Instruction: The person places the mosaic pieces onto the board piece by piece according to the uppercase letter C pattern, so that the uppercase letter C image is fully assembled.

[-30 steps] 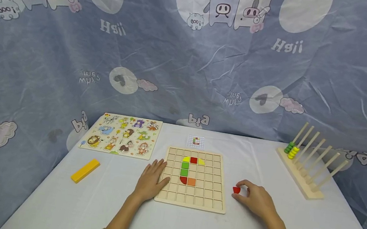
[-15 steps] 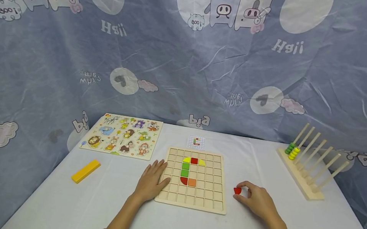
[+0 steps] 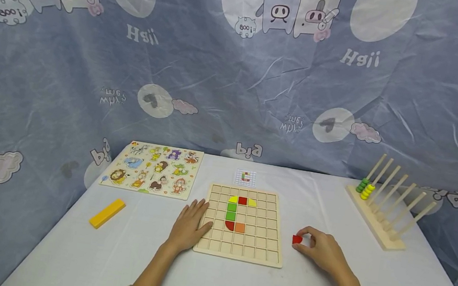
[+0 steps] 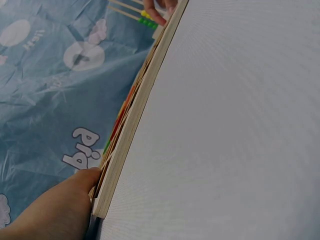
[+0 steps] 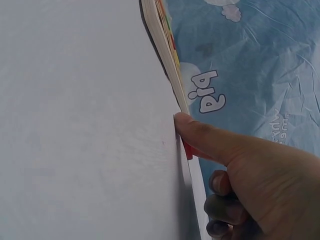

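A square wooden grid board lies on the white table. My left hand rests on its left edge, fingers extended and thumb over the rim; the left wrist view shows the thumb at the board's side. Set in the grid are yellow, red, green and orange tiles, among them a green tile and an orange tile. Right of the board, my right hand pinches a small red tile between thumb and index finger, low over the table. The right wrist view shows only part of this red tile.
Behind the board lies a small pattern card. An animal puzzle board is at the back left, with a yellow bar in front of it. At the right stands a wooden peg rack with green and yellow beads.
The red tile has turned between my right fingers, and that hand has shifted very slightly. My left hand stays on the board, and the tiles in the grid are as before.
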Motion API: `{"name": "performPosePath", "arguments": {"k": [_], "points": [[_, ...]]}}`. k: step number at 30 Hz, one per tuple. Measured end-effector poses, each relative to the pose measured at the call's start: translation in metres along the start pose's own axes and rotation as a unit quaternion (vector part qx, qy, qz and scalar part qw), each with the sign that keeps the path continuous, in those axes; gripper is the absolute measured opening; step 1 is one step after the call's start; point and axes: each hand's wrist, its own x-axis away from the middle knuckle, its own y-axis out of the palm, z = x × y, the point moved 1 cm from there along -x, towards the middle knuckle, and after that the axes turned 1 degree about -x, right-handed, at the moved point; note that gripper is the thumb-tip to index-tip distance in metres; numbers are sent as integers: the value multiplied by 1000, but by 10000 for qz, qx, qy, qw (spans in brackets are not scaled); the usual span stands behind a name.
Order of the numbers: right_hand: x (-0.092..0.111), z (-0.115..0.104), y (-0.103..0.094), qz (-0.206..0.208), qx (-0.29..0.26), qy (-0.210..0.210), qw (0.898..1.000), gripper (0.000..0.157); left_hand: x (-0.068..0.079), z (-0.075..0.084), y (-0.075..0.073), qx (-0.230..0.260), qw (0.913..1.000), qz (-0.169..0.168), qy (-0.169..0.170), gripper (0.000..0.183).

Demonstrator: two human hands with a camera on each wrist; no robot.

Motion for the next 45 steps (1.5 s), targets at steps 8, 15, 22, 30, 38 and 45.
{"name": "performPosePath", "arguments": {"k": [8,15,22,30,38,45], "points": [[0,2,0,49,-366,-184,9991,26,0,0,0,1,10000,18,12,63],[-1,4,2,-6,-480,-307,9984,25,-1,-1,0,-18,10000,20,35,62],[-9,-1,1,53,-490,-394,9980,23,-2,-1,0,-34,10000,-11,29,62],[-21,-37,-3,40,-646,-718,9953,25,-1,-1,1,17,10000,19,40,62],[-34,-67,14,-244,-758,-764,9939,25,-1,-1,0,40,10000,-8,24,62],[-43,-86,28,-498,-739,-722,9934,24,0,-1,-1,61,10000,0,25,63]]}}
